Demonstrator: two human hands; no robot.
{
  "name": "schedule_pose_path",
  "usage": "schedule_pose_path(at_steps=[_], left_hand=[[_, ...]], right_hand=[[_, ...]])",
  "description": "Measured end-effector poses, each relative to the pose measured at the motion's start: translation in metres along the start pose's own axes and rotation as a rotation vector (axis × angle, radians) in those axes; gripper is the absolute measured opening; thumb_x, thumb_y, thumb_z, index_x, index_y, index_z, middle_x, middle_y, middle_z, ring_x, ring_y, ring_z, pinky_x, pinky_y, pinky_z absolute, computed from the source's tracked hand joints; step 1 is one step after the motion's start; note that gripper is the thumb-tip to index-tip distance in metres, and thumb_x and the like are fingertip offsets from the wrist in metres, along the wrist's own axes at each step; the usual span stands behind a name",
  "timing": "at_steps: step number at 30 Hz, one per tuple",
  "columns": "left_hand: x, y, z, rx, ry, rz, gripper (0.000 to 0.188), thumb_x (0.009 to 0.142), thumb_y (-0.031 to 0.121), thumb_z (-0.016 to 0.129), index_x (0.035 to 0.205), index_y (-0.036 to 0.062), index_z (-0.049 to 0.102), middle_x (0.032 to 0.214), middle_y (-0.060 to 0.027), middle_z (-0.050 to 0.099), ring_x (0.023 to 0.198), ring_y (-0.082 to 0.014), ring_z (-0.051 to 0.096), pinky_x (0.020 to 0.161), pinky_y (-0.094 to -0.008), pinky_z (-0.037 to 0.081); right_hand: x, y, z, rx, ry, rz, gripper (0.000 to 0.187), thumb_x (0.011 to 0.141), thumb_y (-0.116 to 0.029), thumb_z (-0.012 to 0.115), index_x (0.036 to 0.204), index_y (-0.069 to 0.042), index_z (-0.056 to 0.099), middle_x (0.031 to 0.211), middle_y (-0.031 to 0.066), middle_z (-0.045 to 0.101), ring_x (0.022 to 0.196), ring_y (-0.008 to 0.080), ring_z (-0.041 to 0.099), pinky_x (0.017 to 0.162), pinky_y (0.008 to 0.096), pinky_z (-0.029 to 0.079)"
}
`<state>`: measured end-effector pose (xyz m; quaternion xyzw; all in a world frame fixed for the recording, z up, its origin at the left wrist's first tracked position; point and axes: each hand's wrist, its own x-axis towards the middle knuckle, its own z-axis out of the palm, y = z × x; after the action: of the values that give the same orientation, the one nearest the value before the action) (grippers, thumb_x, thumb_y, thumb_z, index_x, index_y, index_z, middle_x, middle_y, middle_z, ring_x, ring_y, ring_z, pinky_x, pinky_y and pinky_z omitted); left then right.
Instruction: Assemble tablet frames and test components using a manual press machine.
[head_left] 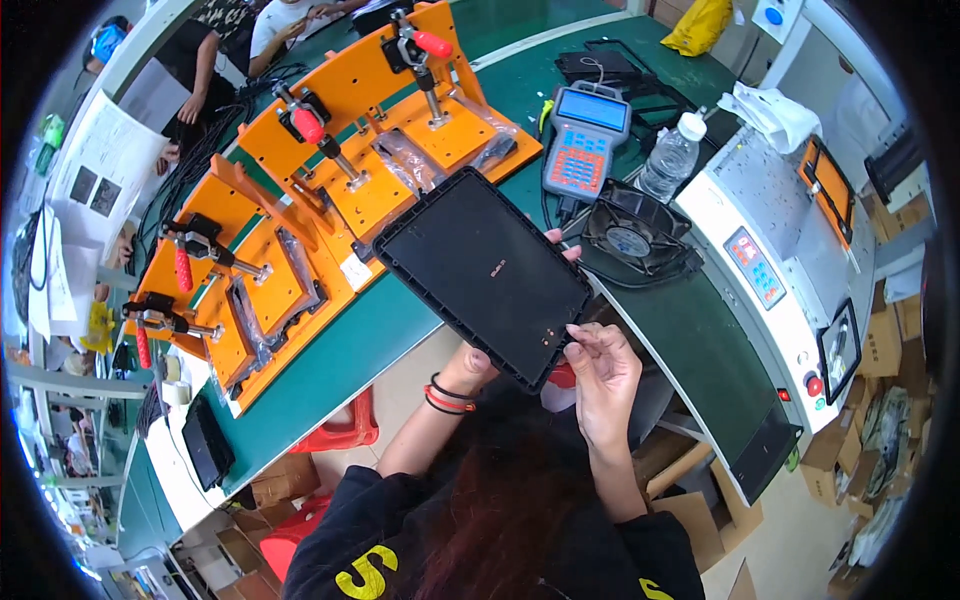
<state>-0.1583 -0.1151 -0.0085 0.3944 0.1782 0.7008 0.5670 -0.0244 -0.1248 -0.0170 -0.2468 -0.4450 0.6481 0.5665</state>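
Note:
A black rectangular tablet-like panel (470, 270) with a ribbed raised rim is tilted in front of me. Small gold-coloured dots show near its lower right end. My left hand (472, 366) grips it from beneath, the thumb over the near edge and fingertips showing past the far right edge. Most of that palm is hidden under the panel. At the panel's lower right edge, my right hand (608, 372) is closed in a pinch, thumb and forefinger touching the rim. Whatever lies between those fingertips is too small to make out.
Orange clamp fixtures (300, 215) with red-handled levers line the green bench (330, 400). To the right are a blue handheld keypad device (585, 140), a black fan (632, 235), a plastic bottle (672, 160) and a white machine (735, 215). Other people sit across the bench.

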Motion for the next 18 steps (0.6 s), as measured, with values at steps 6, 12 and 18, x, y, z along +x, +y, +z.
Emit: schedule_pose_path(at_steps=[6, 12, 18], left_hand=[[-0.010, 0.122, -0.039, 1.714, -0.260, -0.162, 0.089, 0.060, 0.040, 0.081, 0.131, 0.0040, 0.041, 0.131, -0.0189, 0.043, 0.127, -0.0318, 0.036, 0.101, -0.0392, 0.034], [0.082, 0.214, -0.086, 2.542, -0.166, 0.703, 0.038, 0.075, 0.011, 0.066, 0.110, 0.0033, 0.054, 0.090, -0.0128, 0.059, 0.087, -0.0278, 0.059, 0.074, -0.0354, 0.048], [0.163, 0.269, -0.094, 2.463, -0.596, 0.618, 0.030, 0.086, 0.006, 0.049, 0.115, 0.0068, 0.053, 0.063, -0.0072, 0.058, 0.060, -0.0169, 0.063, 0.060, -0.0230, 0.050]], right_hand=[[0.013, -0.010, -0.017, 0.033, 0.083, -0.031, 0.012, 0.081, 0.004, 0.062, 0.091, -0.001, 0.059, 0.091, 0.0074, 0.058, 0.085, 0.0129, 0.058, 0.076, 0.0237, 0.046], [0.028, -0.021, -0.025, -0.068, 0.060, -0.108, 0.005, 0.083, 0.003, 0.061, 0.088, 0.002, 0.059, 0.090, 0.0053, 0.055, 0.074, 0.0066, 0.051, 0.062, 0.0180, 0.042], [0.031, -0.016, -0.035, -0.125, 0.096, -0.004, 0.004, 0.083, 0.003, 0.060, 0.087, 0.001, 0.058, 0.088, 0.0035, 0.053, 0.072, 0.0049, 0.050, 0.061, 0.0174, 0.042]])
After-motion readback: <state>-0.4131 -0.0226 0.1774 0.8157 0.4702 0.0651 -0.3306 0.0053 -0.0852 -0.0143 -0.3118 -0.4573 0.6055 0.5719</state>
